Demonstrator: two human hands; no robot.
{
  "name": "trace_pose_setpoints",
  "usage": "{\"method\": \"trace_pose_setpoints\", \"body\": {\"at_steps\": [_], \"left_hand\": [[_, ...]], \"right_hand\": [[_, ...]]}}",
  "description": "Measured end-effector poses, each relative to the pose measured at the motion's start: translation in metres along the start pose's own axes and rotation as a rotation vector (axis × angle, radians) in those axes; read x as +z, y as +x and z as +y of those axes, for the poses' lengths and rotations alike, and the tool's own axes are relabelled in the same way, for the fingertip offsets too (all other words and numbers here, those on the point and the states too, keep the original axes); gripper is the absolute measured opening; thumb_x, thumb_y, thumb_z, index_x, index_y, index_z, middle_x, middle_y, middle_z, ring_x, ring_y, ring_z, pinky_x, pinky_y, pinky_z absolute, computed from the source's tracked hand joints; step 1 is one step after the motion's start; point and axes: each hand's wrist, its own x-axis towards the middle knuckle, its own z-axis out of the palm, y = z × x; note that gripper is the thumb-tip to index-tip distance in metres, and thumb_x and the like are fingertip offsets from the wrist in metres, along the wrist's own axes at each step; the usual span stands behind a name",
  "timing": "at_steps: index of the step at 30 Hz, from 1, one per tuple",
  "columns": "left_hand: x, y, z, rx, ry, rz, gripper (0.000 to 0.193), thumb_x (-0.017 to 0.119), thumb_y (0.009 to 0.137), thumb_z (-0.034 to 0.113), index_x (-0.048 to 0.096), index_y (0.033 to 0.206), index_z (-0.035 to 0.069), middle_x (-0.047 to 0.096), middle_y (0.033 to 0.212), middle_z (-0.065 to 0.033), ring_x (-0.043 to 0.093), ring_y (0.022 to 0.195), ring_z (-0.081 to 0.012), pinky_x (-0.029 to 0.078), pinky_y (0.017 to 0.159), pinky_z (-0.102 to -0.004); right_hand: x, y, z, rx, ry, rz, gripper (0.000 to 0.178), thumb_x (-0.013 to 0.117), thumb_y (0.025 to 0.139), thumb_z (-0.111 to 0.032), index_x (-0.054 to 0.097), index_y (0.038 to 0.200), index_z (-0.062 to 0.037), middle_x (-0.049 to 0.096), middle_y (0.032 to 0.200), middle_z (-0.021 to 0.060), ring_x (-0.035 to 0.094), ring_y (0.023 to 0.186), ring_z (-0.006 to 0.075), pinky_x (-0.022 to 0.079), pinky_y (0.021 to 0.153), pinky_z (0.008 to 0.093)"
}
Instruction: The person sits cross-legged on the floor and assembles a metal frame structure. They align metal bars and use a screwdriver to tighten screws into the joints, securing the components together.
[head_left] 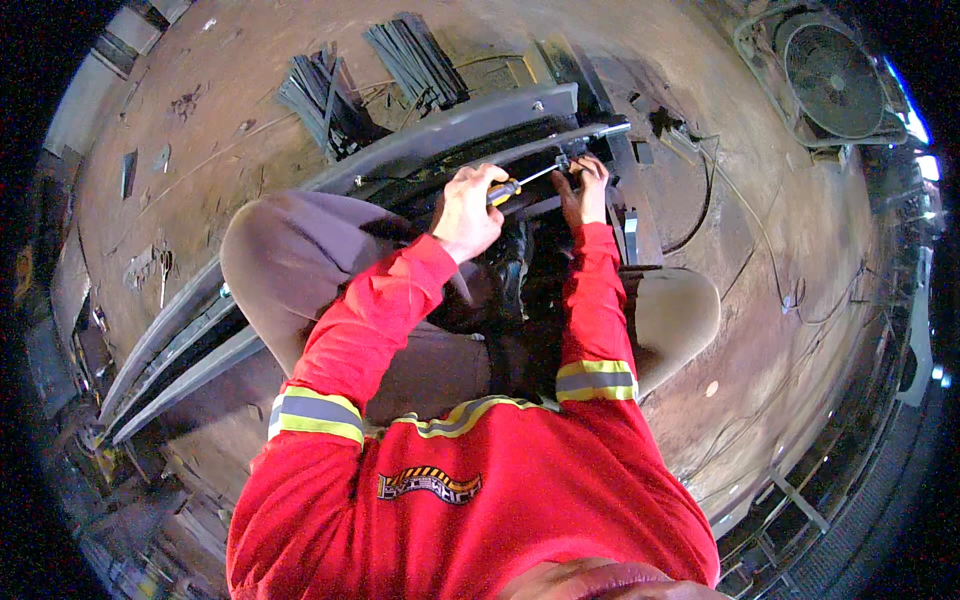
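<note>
My left hand [466,212] is wrapped round the yellow and black handle of a screwdriver [536,177], whose shaft slants up to the right. The shaft's tip meets a small dark metal part [563,161] on a long grey metal bar [500,158]. At that spot my right hand [588,190] has its fingers bent and closed round the small part, which they mostly hide. Beyond this bar runs a wider curved grey metal beam [440,133].
Two bundles of dark metal strips [415,62] lie on the brown floor past the beam. A large round fan [833,80] stands at the far right. Cables [765,235] trail over the floor on the right. Long curved bars [175,350] stretch away to the left.
</note>
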Motion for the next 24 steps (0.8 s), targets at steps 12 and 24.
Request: {"method": "trace_pose_setpoints", "body": {"at_steps": [12,24], "left_hand": [[0.006,0.040,0.072,0.211,-0.173,0.094,0.031,0.059,0.064,-0.001,0.057,0.093,0.008,0.058,0.076,-0.0088,0.059,0.062,-0.0283,0.050,0.057,-0.0366],[0.085,0.136,0.113,0.415,-0.151,0.217,0.022,0.063,0.058,0.021,0.055,0.074,0.008,0.055,0.070,-0.0085,0.056,0.067,-0.0274,0.045,0.060,-0.0396]], "right_hand": [[-0.007,-0.009,0.013,0.002,0.117,-0.087,0.028,0.067,0.072,-0.011,0.057,0.097,-0.0022,0.054,0.107,0.0122,0.043,0.110,0.0284,0.039,0.093,0.0375],[-0.006,-0.018,0.004,0.213,0.451,-0.044,0.029,0.066,0.073,-0.017,0.055,0.096,-0.0035,0.055,0.104,0.0129,0.046,0.108,0.0280,0.041,0.091,0.0370]]}}
